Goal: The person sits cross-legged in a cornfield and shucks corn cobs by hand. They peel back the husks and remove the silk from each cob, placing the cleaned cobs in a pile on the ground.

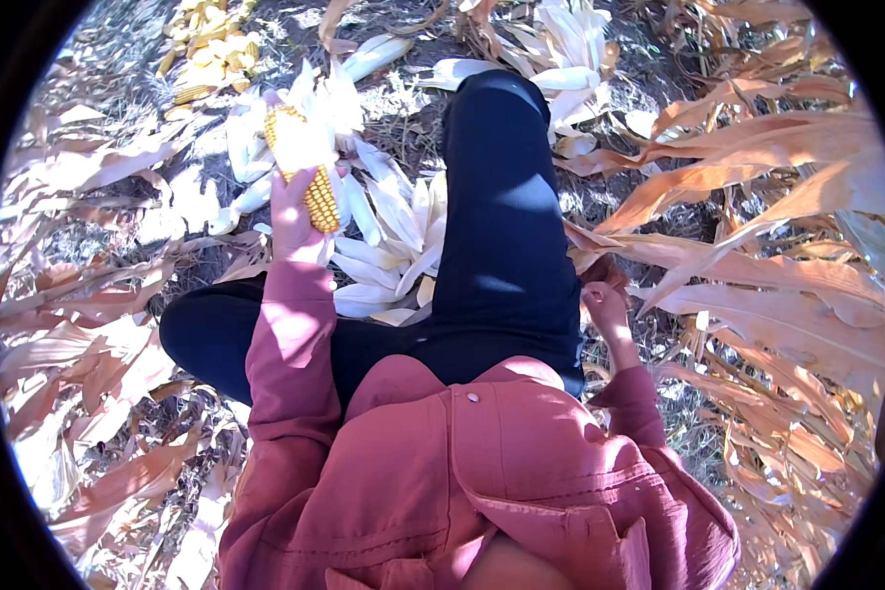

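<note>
My left hand [296,214] is closed around a yellow corn cob [320,200] in front of my folded leg. Strong sunlight washes out the cob's middle, and pale husk leaves lie close beside its upper end. Out to the right, beside my thigh, my right hand [603,301] has its fingers curled near a reddish-brown dry leaf or husk [606,273]; whether it grips this is unclear. Pale, peeled-back corn husks [394,254] are spread on the ground between my legs.
A pile of yellow corn cobs [210,51] lies at the upper left. More pale husks [571,44] are beyond my knee. Long dry corn leaves [767,177] reach in from the right, and other dry leaves [81,354] cover the ground at the left.
</note>
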### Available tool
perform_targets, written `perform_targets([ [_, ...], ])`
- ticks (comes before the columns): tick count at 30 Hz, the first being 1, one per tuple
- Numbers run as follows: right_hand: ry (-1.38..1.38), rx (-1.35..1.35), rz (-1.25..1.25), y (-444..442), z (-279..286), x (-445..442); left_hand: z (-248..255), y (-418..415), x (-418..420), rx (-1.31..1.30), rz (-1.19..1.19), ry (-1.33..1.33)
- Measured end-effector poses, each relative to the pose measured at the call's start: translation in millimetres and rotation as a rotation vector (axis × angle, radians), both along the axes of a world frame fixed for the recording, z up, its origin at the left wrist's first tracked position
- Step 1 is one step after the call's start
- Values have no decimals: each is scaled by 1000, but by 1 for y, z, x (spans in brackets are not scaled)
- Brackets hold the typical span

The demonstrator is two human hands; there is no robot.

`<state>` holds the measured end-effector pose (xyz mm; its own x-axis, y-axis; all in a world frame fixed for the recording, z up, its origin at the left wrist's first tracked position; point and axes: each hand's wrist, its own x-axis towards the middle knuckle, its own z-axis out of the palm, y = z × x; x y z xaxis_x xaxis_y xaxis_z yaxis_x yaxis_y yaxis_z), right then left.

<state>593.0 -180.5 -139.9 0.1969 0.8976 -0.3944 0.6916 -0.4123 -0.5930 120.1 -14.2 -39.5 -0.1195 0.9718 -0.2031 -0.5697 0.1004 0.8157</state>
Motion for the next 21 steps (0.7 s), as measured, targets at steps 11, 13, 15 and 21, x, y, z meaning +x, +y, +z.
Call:
perform_targets([
  [11,721,325,390,158,209,-251,36,-10,12,149,-49,170],
  [13,754,244,517,187,192,-300,40,-17,4,245,-27,184],
  [15,850,299,412,200,174,-338,40,-21,-7,269,14,260],
  [21,1181,354,218,216,172,-373,36,-17,-42,241,240,66],
])
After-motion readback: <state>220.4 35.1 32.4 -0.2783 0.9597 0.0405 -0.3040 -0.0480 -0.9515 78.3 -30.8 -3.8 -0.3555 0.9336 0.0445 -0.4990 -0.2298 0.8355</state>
